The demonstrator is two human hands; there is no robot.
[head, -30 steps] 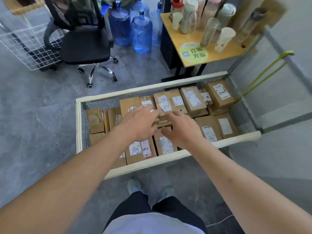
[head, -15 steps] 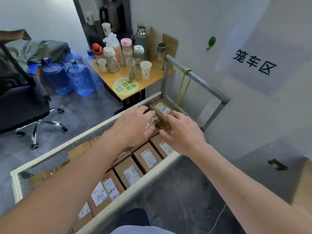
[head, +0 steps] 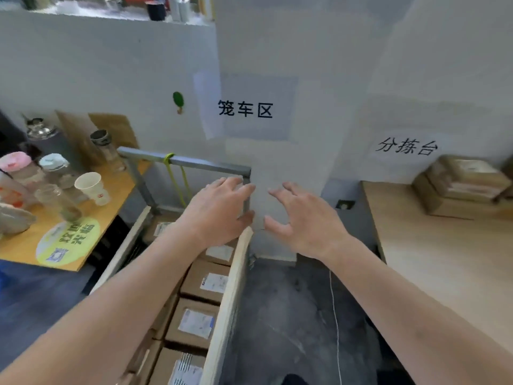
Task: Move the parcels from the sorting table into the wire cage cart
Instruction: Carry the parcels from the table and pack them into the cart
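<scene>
Side worktop (head: pixel 25 251): at 9 o'clock, crowded with a paper cup (head: pixel 93 187), bottles and flasks; cut off by the left edge, several items too blurred to name.

Wire cage cart (head: pixel 222 307): from 6 toward 11 o'clock, pale top rail, grey handle bar (head: pixel 200 163) with a yellow-green strap (head: pixel 177 179); a second ago filling the middle of the view from straight above, now swung down and left. Mesh walls hard to make out; near end cut off at the bottom edge.

Parcels in cart (head: pixel 206 282): brown labelled boxes packed side by side; label print unreadable, some hidden under the left forearm.

Left hand (head: pixel 215 209): lifted off the parcels touched a second ago, now over the cart's far end; fingers (head: pixel 238 184) spread and nearly straight, holding nothing.

Right hand (head: pixel 301 220): likewise raised, just outside the cart rail, fingers loosely spread, holding nothing.

Meaning: last parcel seemingly set down; turn toward 3 o'clock suggests a return for more.

Sorting worktop (head: pixel 444 262): at 3 o'clock, newly in view, under a wall sign (head: pixel 406 147).

Remaining parcels (head: pixel 460 187): small stack at 2 o'clock on that worktop's far corner; count unclear, right side cut off by the frame.
</scene>
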